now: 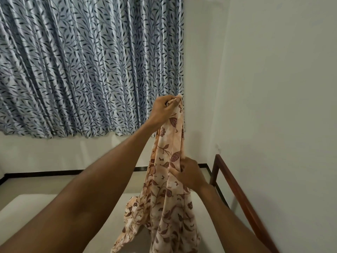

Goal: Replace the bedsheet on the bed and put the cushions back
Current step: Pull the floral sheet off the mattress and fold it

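Pinching a bunched bedsheet with the left hand, clutching lower with the right hand, above the bare mattress; spreading and cushions apparently yet to do.

On my feed the bedsheet is peach and cream, printed with trailing stems, leaves and small flowers in brown and dull maroon. Behind it and to its left, the curtain is a shiny pale blue-grey covered in dark leafy vines. The wall to its right is plain white. Beneath it the mattress is off-white. The bed frame on its right is reddish-brown, and I see a black skirting strip behind it.
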{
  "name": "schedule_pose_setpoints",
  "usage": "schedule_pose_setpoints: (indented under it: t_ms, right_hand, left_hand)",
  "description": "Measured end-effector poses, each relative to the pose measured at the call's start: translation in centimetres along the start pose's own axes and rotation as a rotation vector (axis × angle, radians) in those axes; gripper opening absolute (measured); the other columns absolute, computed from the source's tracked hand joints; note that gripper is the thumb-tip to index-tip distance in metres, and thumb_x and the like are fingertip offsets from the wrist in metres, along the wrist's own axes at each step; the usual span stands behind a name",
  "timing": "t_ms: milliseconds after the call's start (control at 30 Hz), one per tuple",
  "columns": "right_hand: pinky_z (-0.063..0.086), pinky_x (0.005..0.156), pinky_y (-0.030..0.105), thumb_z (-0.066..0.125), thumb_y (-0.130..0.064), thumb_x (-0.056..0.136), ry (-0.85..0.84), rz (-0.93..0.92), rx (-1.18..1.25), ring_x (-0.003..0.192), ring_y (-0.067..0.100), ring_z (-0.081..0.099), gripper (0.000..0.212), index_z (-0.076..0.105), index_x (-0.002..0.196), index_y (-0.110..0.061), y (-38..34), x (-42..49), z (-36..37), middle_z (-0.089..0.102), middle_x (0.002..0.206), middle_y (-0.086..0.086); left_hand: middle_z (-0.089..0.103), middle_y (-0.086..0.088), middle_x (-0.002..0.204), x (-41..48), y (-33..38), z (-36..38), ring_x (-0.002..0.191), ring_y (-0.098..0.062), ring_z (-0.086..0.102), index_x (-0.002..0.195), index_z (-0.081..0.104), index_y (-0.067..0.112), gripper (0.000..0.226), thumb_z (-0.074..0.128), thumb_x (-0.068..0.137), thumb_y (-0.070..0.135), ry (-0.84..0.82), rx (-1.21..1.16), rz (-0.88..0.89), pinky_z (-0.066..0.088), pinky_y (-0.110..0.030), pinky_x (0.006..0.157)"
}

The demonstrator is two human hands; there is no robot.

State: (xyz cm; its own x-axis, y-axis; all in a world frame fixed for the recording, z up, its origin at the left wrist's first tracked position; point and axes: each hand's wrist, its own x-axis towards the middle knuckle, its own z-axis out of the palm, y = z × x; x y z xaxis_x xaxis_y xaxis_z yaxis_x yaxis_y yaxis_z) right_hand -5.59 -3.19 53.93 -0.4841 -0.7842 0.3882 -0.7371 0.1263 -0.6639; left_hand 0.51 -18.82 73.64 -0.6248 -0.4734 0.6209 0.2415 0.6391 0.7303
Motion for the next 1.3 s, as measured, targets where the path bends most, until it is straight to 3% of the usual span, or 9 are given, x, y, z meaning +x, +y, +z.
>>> schedule_pose_setpoints:
  t_ms: [100, 233, 467, 633, 733, 867, 1033, 1133, 1300]
  right_hand:
    - [0.059, 0.056, 0.036, 0.058, -0.063, 0.088, -0.008, -0.031, -0.194, 0.057, 0.011, 0.066, 0.05, 0.066, 0.079, -0.014, 1.7, -0.7, 1.4, 0.067, 0.067, -0.004]
    - [0.057, 0.053, 0.034, 0.064, -0.055, 0.092, -0.052, -0.049, -0.312, 0.047, 0.013, 0.056, 0.053, 0.057, 0.06, -0.012, 2.0, -2.7, 2.4, 0.056, 0.054, -0.003]
    - [0.057, 0.088, 0.032, 0.061, -0.046, 0.094, 0.104, -0.135, -0.513, 0.103, 0.016, 0.061, 0.026, 0.073, 0.105, -0.026, 0.0, -4.0, 4.3, 0.067, 0.113, -0.005]
    - [0.055, 0.091, 0.037, 0.054, -0.054, 0.096, 0.041, 0.026, -0.601, 0.113, 0.023, 0.056, 0.045, 0.071, 0.119, -0.019, -1.8, -2.6, 4.4, 0.062, 0.122, 0.001]
    - [0.054, 0.094, 0.039, 0.051, -0.05, 0.1, -0.019, 0.09, -0.617, 0.119, 0.025, 0.056, 0.044, 0.07, 0.122, -0.017, -1.3, -2.3, 4.8, 0.064, 0.126, 0.002]
    - [0.055, 0.091, 0.034, 0.048, -0.036, 0.104, -0.032, 0.108, -0.596, 0.106, 0.017, 0.062, 0.031, 0.072, 0.114, -0.019, 0.4, -3.1, 5.6, 0.07, 0.112, 0.0]
    - [0.06, 0.076, 0.03, 0.057, -0.042, 0.096, -0.034, 0.231, -0.405, 0.078, 0.01, 0.063, 0.024, 0.07, 0.091, -0.022, 4.3, -5.0, 6.2, 0.062, 0.082, -0.008]
    - [0.055, 0.071, 0.023, 0.058, -0.037, 0.095, -0.063, 0.264, -0.307, 0.071, 0.002, 0.061, 0.017, 0.066, 0.082, -0.029, 7.1, -6.2, 6.3, 0.058, 0.074, -0.014]
    - [0.041, 0.05, 0.023, 0.063, -0.021, 0.094, 0.094, 0.361, 0.003, 0.044, 0.007, 0.046, 0.049, 0.048, 0.048, -0.027, 8.1, -7.6, 5.0, 0.046, 0.046, -0.007]
  left_hand:
    - [0.056, -0.008, 0.073, 0.2, 0.1, -0.6, 0.066, -0.022, 0.053, 0.085, 0.067, 0.005, 0.049, 0.066, 0.097, 0.052, 0.048, 0.009, -0.013, 0.051, -0.048, 0.062]
    - [0.055, 0.001, 0.071, 0.5, 0.5, -1.5, 0.063, -0.01, 0.049, 0.087, 0.071, 0.007, 0.038, 0.066, 0.1, 0.042, 0.117, 0.015, -0.022, 0.046, -0.034, 0.064]
    - [0.054, 0.005, 0.069, 1.1, 1.4, -2.0, 0.062, -0.007, 0.048, 0.091, 0.076, 0.012, 0.038, 0.065, 0.1, 0.047, 0.173, -0.018, -0.014, 0.045, -0.028, 0.064]
    - [0.059, 0.01, 0.068, 1.1, 3.0, -1.5, 0.059, 0.001, 0.05, 0.088, 0.075, 0.018, 0.028, 0.066, 0.101, 0.04, 0.142, -0.023, 0.021, 0.045, -0.014, 0.059]
    - [0.059, 0.01, 0.066, 1.5, 3.5, -1.8, 0.061, -0.004, 0.051, 0.086, 0.075, 0.017, 0.03, 0.066, 0.101, 0.042, 0.157, -0.026, 0.03, 0.047, -0.021, 0.062]
    - [0.056, 0.004, 0.068, 2.1, 3.4, -2.7, 0.061, -0.008, 0.049, 0.09, 0.076, 0.01, 0.035, 0.066, 0.1, 0.042, 0.216, -0.011, 0.022, 0.048, -0.033, 0.063]
    - [0.068, -0.005, 0.079, 1.9, 1.4, -3.9, 0.071, -0.015, 0.062, 0.091, 0.077, 0.013, 0.039, 0.066, 0.098, 0.05, 0.28, 0.042, -0.05, 0.059, -0.039, 0.076]
    - [0.066, 0.006, 0.079, 1.4, 0.6, -4.1, 0.076, -0.014, 0.063, 0.088, 0.077, 0.018, 0.032, 0.066, 0.098, 0.047, 0.329, 0.067, -0.072, 0.059, -0.04, 0.08]
    - [0.064, 0.003, 0.079, 1.4, 0.3, -5.1, 0.082, -0.031, 0.071, 0.086, 0.071, 0.025, 0.022, 0.067, 0.098, 0.043, 0.37, 0.081, -0.116, 0.062, -0.052, 0.078]
